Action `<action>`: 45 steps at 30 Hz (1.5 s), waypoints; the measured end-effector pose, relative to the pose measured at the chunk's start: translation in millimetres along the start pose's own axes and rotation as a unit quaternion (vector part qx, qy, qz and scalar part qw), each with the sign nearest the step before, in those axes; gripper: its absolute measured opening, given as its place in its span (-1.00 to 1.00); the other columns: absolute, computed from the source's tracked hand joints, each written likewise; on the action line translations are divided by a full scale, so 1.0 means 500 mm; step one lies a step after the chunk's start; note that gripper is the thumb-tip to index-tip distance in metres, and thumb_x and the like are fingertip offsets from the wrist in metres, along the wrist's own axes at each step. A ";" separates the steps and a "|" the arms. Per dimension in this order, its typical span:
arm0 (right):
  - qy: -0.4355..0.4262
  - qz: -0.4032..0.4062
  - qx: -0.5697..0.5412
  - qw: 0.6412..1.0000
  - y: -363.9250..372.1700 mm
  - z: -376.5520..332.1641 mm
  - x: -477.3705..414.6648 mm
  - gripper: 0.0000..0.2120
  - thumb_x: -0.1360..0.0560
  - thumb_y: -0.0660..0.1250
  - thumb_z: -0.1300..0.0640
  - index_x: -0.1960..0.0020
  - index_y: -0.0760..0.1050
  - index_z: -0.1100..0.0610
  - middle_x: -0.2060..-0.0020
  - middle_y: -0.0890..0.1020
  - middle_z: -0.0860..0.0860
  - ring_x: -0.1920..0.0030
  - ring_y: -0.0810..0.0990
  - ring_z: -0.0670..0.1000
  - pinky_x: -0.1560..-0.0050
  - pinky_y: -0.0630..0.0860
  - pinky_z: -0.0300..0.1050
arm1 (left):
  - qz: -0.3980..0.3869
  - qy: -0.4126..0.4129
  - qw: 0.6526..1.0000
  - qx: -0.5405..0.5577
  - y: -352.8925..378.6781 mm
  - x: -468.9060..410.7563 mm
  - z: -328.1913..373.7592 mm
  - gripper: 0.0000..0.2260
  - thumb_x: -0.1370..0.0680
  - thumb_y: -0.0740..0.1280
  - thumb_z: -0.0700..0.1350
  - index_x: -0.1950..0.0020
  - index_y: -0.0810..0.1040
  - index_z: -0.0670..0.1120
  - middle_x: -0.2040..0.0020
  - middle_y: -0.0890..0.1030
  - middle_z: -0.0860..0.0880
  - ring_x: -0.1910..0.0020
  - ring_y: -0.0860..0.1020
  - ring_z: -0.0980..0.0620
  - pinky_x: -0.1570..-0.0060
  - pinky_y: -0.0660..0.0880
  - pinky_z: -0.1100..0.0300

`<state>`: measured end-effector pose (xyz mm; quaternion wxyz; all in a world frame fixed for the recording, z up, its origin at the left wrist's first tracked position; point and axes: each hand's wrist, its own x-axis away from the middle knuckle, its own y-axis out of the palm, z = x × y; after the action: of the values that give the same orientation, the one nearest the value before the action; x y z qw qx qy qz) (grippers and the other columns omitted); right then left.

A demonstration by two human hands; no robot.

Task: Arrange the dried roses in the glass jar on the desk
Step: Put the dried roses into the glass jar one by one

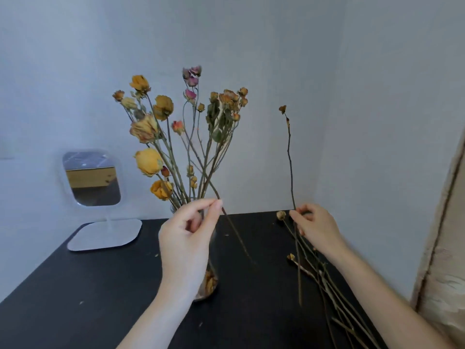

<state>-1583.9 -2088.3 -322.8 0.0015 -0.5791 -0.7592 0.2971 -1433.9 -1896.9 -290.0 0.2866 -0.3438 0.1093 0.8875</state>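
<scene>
A glass jar (210, 280) stands on the black desk (100, 298), mostly hidden behind my left hand (187, 238). Several dried yellow, orange and pink roses (161, 137) rise out of it. My left hand pinches one slanting rose stem (234, 230) between thumb and forefinger just above the jar's mouth; its lower end hangs outside the jar, to the right. My right hand (314, 229) holds a thin upright stem with a small orange bud (290, 159) on top. Under that hand several loose dried stems (327, 285) lie on the desk.
A white-framed standing mirror (91, 178) with a flat white base stands at the desk's back left. Grey walls close the corner behind. A beige fabric surface (442, 248) rises along the right edge. Small petal crumbs dot the desk.
</scene>
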 end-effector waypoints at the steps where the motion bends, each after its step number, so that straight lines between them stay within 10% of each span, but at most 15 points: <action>1: -0.005 -0.003 -0.001 1.000 0.008 -0.007 -0.001 -0.90 -0.53 0.27 0.03 0.12 0.46 0.03 0.37 0.52 -0.06 0.38 0.46 -0.14 0.38 0.31 -0.28 | 0.023 0.008 1.000 0.004 -0.018 -0.017 0.006 -0.91 -0.42 0.35 0.08 0.17 0.65 0.19 0.49 0.33 0.01 0.43 0.33 0.12 0.33 0.36 0.44; 19: -0.043 -0.028 0.009 0.999 0.033 -0.047 0.009 -0.90 -0.53 0.26 0.04 0.08 0.49 0.06 0.27 0.64 0.13 0.41 0.48 -0.10 0.39 0.35 -0.31 | 0.195 0.142 0.970 -0.036 -0.108 -0.127 0.041 -0.87 -0.50 0.35 0.03 0.19 0.55 0.28 0.53 0.28 0.12 0.49 0.26 0.18 0.37 0.27 0.49; 45: -0.056 -0.029 0.023 0.998 0.042 -0.043 0.016 -0.89 -0.54 0.26 0.04 0.11 0.48 0.07 0.43 0.51 -0.03 0.43 0.45 -0.15 0.37 0.35 -0.37 | 0.005 0.057 0.943 -0.327 -0.037 -0.084 -0.070 -0.86 -0.50 0.35 -0.05 0.03 0.68 -0.04 0.54 0.39 0.14 0.50 0.43 0.13 0.47 0.41 0.24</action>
<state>-1560.5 -2068.4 -317.1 -0.0193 -0.5392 -0.7674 0.3462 -1379.0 -1913.8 -287.5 0.1476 -0.4679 -0.1692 0.8548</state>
